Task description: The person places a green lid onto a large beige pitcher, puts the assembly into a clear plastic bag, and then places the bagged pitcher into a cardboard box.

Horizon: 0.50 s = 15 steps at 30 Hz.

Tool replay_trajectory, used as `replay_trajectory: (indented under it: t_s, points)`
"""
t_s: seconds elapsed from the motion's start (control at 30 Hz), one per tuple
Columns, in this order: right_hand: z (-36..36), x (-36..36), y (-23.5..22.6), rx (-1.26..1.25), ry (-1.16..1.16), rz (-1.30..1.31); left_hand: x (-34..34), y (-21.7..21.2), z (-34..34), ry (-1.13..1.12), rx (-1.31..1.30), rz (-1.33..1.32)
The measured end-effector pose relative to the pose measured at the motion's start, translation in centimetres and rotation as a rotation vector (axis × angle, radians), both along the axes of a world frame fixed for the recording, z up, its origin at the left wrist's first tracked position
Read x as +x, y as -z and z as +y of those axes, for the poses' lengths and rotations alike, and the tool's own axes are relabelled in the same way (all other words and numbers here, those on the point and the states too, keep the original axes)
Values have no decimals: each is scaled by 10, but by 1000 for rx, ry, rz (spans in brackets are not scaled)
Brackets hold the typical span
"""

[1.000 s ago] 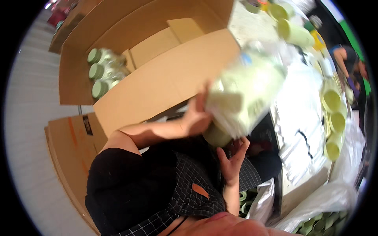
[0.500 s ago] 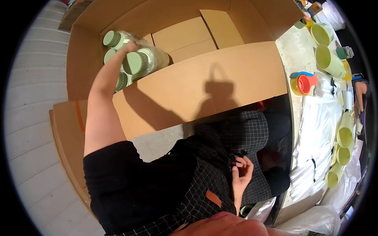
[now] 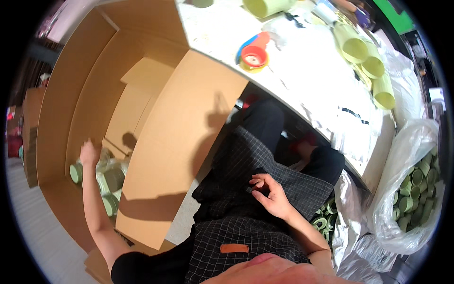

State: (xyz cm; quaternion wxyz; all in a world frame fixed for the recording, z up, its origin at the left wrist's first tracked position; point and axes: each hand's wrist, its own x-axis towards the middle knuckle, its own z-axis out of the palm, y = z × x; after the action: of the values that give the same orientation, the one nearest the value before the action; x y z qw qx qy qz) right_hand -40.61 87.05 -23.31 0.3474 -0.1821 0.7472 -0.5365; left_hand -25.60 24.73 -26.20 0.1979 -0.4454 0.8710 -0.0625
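My left hand [image 3: 90,152] reaches down into a large open cardboard box [image 3: 153,156]. It is just above and beside several clear bottles with pale green lids [image 3: 112,181], which stand together at the near left end of the box. Its back is turned up and the fingertips are hidden, so its grip does not show. In front of my checked black apron [image 3: 279,156], over my lap, is my right hand [image 3: 272,193]. Its fingers are loosely bent, the thumb stands apart from them, and nothing shows between them.
A white table [image 3: 213,40] adjoins the box at the right. On it lie a red, blue and yellow tape dispenser [image 3: 254,57], pale green cylinders [image 3: 352,45] and clear plastic bags. A large plastic sack [image 3: 383,222] of green parts stands at the right.
My view has turned to the right, showing more of the table and the sack. My left hand was at a green-lidded bottle; it now shows beyond the bottles. My right hand stays over my lap.
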Motion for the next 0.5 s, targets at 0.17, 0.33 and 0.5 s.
replay_trajectory:
  t_s: [0.17,0.33,0.5]
  points:
    - [42,-53,-5,3,115,153,-230,-71,184,759,230,892]
    - [169,-123,-68,136,710,652,-467,17,232,594,814,1216]
    - [380,-170,-123,730,1352,1209,-652,66,259,-363,1131,1306]
